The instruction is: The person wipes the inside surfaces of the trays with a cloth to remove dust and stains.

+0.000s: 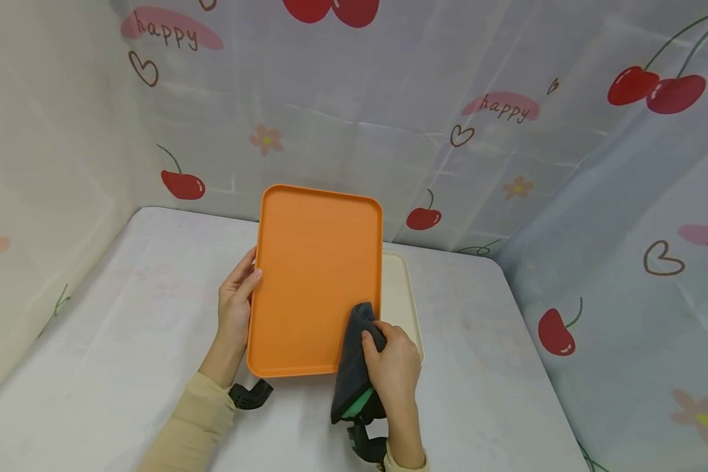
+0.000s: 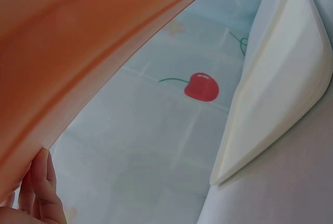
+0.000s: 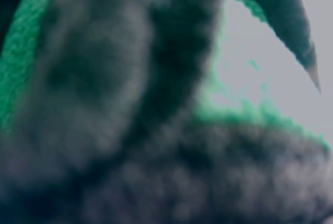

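Observation:
An orange tray (image 1: 318, 282) is held up over the table, its inner face toward the head camera. My left hand (image 1: 236, 305) grips its left edge, thumb at the front rim; in the left wrist view the fingers (image 2: 44, 187) show against the tray's underside (image 2: 67, 41). A dark grey cloth with a green side (image 1: 354, 367) is bunched in my right hand (image 1: 394, 360), thumb and fingers pinching it at the tray's lower right corner. Folds of the cloth (image 3: 104, 78) fill most of the right wrist view, blurred, and hide the hand there.
A cream tray (image 1: 398, 288) lies on the white table (image 1: 472, 367) behind the orange one, partly hidden by it; the left wrist view shows more of this cream tray (image 2: 276, 78). Printed curtains (image 1: 354, 98) stand along the back and sides.

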A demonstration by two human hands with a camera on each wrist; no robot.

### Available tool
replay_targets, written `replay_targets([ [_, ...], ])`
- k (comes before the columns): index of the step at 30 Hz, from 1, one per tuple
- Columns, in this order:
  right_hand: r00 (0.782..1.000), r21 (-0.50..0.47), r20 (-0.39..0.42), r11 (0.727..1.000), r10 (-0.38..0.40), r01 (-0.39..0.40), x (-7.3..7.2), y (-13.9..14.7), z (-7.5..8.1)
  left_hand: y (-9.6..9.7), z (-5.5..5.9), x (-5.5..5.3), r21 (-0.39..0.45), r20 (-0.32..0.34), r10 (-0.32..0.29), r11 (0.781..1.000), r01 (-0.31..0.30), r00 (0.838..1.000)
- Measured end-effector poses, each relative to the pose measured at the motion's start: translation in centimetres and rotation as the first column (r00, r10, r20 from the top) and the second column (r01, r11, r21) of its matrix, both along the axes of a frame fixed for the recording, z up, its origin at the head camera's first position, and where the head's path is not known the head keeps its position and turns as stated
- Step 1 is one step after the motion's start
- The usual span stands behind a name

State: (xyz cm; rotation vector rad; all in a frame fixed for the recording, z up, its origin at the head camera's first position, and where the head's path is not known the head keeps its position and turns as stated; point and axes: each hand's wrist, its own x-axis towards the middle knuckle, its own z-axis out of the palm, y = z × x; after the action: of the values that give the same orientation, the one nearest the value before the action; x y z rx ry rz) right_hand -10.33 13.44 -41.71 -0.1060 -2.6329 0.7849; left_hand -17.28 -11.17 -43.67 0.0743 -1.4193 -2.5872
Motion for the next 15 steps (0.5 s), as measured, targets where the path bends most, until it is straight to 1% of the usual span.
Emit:
replay_targets([
  [8,0.998,-0.006,0.013,0.998,0.06,-0.06,0.2,-1.2,-0.1,0.1,-0.1,0.0,0.009,-0.005,-0.002,1.0,0.002,1.0],
  [15,0.994,-0.004,0.029,0.994,0.108,-0.108,0.2,-2.8,-0.2,0.2,-0.2,-0.1,-0.006,-0.016,0.007,1.0,-0.007,1.0],
])
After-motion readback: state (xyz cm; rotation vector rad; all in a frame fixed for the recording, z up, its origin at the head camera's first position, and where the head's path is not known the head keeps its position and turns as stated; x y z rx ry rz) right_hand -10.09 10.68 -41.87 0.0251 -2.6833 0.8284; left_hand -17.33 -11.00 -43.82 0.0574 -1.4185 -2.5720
